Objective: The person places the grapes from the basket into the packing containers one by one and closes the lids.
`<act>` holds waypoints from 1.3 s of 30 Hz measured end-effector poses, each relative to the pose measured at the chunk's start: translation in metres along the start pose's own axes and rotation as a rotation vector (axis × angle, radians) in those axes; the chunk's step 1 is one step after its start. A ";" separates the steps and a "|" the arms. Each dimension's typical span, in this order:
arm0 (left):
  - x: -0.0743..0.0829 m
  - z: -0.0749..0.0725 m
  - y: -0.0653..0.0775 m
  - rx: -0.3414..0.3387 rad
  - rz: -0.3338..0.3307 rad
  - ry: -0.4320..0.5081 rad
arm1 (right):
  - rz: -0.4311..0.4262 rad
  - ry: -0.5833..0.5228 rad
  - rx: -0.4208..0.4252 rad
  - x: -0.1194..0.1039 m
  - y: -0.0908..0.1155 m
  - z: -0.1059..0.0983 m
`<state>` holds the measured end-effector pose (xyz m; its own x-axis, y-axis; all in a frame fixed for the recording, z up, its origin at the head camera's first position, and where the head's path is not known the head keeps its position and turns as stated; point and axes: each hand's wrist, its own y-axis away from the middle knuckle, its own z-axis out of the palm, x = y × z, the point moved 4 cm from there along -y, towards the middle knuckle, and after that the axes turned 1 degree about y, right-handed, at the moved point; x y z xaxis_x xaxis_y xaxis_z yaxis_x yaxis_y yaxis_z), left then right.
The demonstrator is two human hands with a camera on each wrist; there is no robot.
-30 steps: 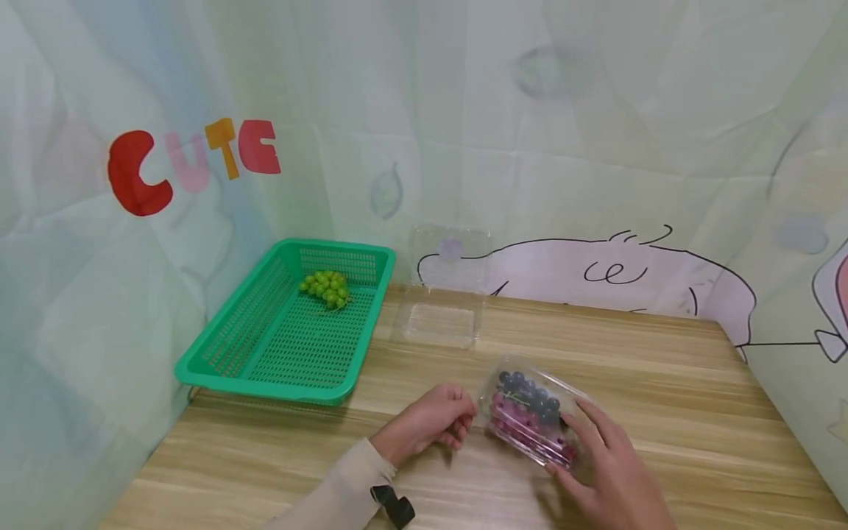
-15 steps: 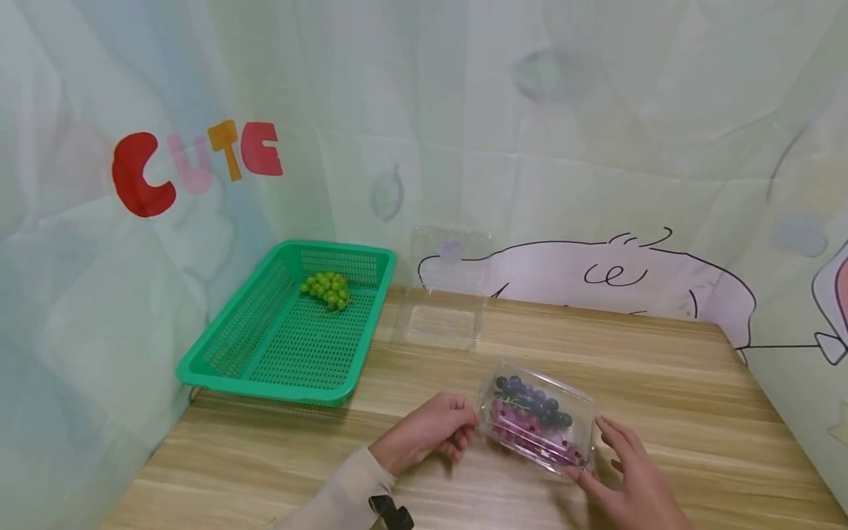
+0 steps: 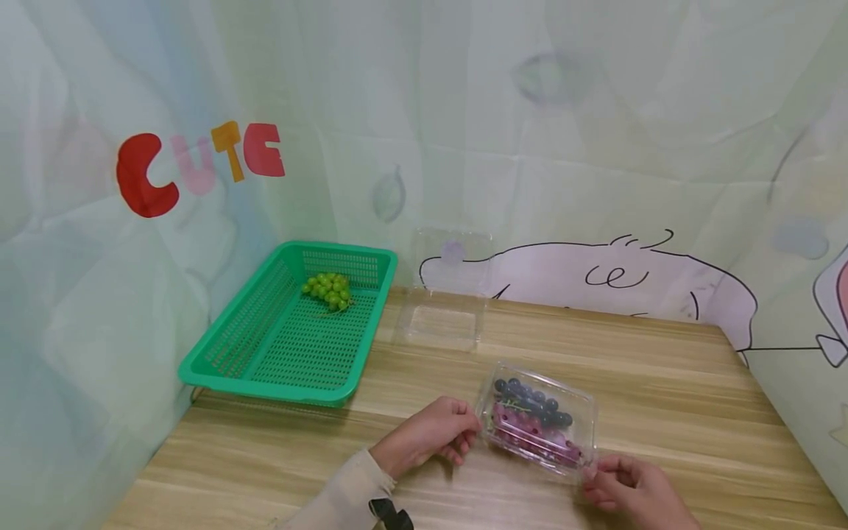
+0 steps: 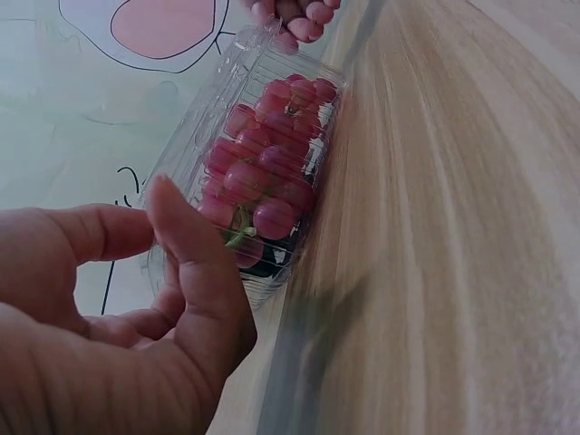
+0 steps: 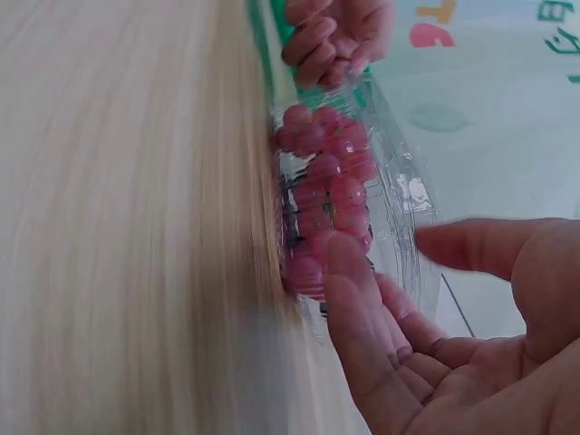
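A clear plastic clamshell box, its lid down, lies on the table between my hands, dark grapes and pink-red grapes showing through it. At its left end, my left hand pinches the edge, thumb and index finger close together in the left wrist view. My right hand is at the near right corner, thumb and fingers curled to either side of the edge. In the right wrist view, the right thumb and index finger stand a little apart over the box's near end.
A green plastic basket with a bunch of green grapes stands at the left. Behind the box, a second clear clamshell box stands with its lid raised against the printed curtain at the wooden table's back edge.
My right hand has slid from the box's right side to its near right corner, its fingers drawing closer together. The box has shifted slightly towards me; my left hand stays at its left end.
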<state>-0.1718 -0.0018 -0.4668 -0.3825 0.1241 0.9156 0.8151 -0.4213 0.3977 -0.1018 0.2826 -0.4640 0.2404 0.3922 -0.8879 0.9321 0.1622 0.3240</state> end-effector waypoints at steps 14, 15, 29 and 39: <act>0.000 0.001 0.000 0.007 -0.005 -0.011 | 0.052 -0.206 -0.160 0.006 0.001 0.003; 0.001 0.001 0.000 0.008 -0.004 -0.012 | 0.051 -0.208 -0.164 0.006 0.001 0.003; 0.004 0.005 -0.003 0.005 0.009 -0.008 | 0.075 -0.195 -0.167 0.006 -0.006 -0.004; 0.005 0.007 -0.013 -0.004 0.026 -0.007 | 0.069 -0.152 -0.135 0.003 -0.011 -0.011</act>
<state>-0.1811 0.0106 -0.4671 -0.3580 0.1197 0.9260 0.8230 -0.4281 0.3735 -0.1140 0.2917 -0.4665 0.3502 0.2674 -0.8977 0.8694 0.2638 0.4178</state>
